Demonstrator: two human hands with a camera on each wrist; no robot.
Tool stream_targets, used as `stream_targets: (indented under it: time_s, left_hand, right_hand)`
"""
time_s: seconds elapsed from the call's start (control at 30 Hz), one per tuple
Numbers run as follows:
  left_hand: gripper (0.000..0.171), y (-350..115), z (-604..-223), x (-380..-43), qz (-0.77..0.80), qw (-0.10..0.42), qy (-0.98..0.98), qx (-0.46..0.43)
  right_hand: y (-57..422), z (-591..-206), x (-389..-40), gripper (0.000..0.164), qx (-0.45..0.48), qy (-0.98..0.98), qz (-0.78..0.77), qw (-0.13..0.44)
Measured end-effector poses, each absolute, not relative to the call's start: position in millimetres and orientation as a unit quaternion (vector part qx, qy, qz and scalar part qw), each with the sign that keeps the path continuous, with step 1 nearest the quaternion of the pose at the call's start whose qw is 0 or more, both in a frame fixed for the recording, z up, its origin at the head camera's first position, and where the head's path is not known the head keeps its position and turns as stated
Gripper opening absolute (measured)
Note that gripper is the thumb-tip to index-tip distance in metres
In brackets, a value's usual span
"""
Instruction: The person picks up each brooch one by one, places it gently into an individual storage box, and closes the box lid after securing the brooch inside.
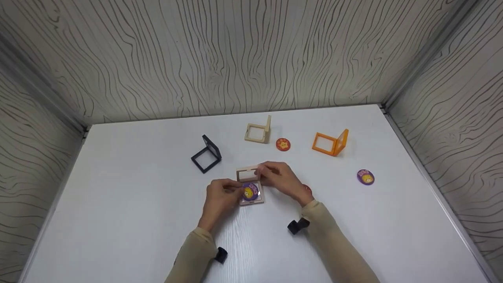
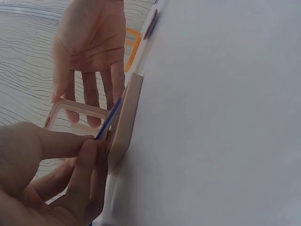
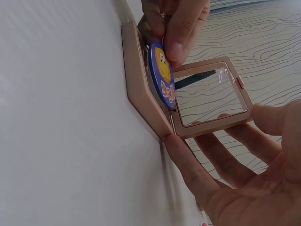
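Across the smooth white table (image 1: 129, 204), the left forearm in a beige cloth sleeve (image 1: 194, 251) slants from 7 o'clock toward 1; the right slants from 5 toward 11. The right hand (image 1: 281, 180) sits half-spread at 2 o'clock on the pinkish-beige, square hinged frame (image 1: 251, 203), thumb on the raised lid's rim, other fingers behind. The left hand (image 1: 223, 194), at 9 o'clock, is drawn into a narrow pinch. The unfolded frame's base lies on the table, hinge at 12 o'clock, its long axis nearly 12 to 6. Over the base, the round purple badge (image 1: 251, 191) tilts, lettering toward 1 o'clock, its edge between the left thumb and fingertips.
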State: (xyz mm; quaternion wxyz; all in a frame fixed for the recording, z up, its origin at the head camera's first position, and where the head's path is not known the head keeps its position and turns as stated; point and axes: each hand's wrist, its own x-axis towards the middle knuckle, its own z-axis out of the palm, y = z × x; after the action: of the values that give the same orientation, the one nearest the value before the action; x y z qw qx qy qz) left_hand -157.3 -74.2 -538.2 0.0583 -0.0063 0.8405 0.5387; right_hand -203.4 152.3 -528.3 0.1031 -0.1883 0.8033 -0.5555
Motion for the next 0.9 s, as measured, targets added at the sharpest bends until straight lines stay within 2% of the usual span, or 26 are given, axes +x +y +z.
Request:
stream_targets:
  time_s: [0.37, 0.9]
  left_hand:
    - [0.008, -74.0, -539.0, -156.8, 0.538, 0.076, 0.839, -0.024]
    - [0.004, -71.8, -539.8, -157.2, 0.531, 0.069, 0.844, -0.034]
  right_hand:
    - [147.3, -496.3, -188.9, 0.029, -0.194, 0.796, -0.562, 0.109]
    - [146.7, -494.5, -188.7, 0.029, -0.182, 0.786, -0.577, 0.125]
